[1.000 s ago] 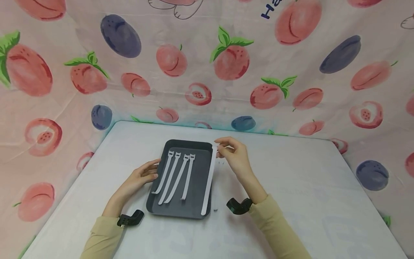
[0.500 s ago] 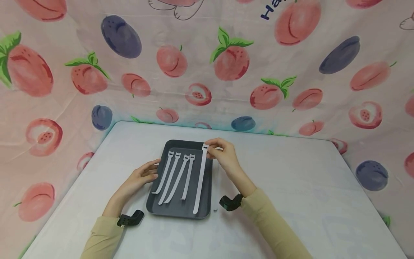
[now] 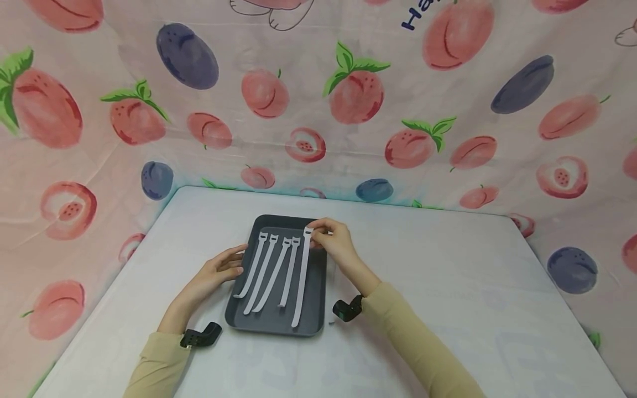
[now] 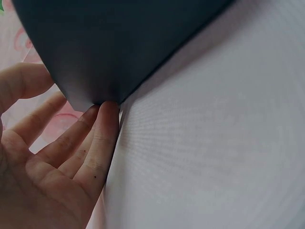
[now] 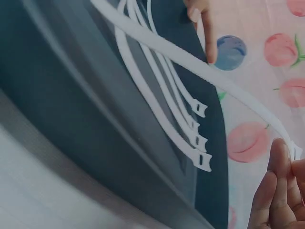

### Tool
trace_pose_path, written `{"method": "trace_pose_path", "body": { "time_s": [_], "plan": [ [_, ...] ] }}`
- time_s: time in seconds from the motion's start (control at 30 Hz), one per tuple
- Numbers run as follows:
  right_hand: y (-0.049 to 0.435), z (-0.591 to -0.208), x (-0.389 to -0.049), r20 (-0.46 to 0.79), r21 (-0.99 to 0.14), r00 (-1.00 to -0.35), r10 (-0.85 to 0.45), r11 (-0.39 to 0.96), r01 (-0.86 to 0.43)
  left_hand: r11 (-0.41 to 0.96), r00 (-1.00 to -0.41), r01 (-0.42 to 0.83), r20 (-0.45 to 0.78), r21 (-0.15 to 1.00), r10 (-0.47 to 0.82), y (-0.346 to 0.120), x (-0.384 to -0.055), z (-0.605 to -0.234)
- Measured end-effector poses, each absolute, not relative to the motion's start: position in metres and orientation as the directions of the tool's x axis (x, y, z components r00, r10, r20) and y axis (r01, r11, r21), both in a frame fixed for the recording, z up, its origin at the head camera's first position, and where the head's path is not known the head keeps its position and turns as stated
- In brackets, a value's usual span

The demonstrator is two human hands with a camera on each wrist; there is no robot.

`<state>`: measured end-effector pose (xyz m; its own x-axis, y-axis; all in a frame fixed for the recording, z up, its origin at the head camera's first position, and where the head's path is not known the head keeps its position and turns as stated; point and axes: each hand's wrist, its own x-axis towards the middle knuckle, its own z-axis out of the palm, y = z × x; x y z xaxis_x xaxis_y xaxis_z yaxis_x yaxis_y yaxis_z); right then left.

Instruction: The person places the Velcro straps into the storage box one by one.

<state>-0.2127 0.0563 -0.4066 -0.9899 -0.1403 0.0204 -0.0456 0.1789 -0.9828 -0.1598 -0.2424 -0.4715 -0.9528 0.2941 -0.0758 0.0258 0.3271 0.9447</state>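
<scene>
My right hand (image 3: 339, 244) pinches the slotted head of a white hook-and-loop cable tie (image 3: 302, 279). The strap hangs over the right part of a dark grey tray (image 3: 316, 309), its tail toward the tray's near end. In the right wrist view the held cable tie (image 5: 183, 56) runs across above the others. Several similar white cable ties (image 3: 270, 276) lie side by side in the tray, heads at the far end. My left hand (image 3: 211, 276) rests against the tray's left side, and its fingers (image 4: 106, 131) touch the outer wall in the left wrist view.
The tray stands on a white-covered table (image 3: 448, 287). A small grey bit (image 3: 332, 323) lies just right of the tray. Behind the table hangs a fruit-print cloth (image 3: 308, 88). Each wrist wears a black camera (image 3: 201, 335).
My right hand has moved left and slightly toward me, carrying the cable tie from the tray's right rim to over its inside, beside the others. My left hand and the tray have stayed put.
</scene>
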Motion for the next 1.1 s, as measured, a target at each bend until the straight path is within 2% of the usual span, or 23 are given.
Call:
{"method": "trace_pose_path", "body": {
  "time_s": [0.33,0.7,1.1],
  "plan": [
    [0.048,-0.414,-0.218,0.037,-0.975,-0.992,-0.117,0.214,-0.062,0.342,-0.953,0.024,-0.081,0.939,0.291,-0.242,-0.160,-0.471],
    [0.048,-0.417,-0.222,0.091,-0.893,-0.991,-0.103,0.431,-0.127,0.330,-0.952,0.009,-0.092,0.944,0.291,-0.242,-0.161,-0.471],
    [0.049,-0.421,-0.229,0.049,-0.833,-0.990,-0.130,0.542,-0.112,0.337,-0.953,0.022,-0.082,0.941,0.292,-0.242,-0.160,-0.470]
  ]
}}
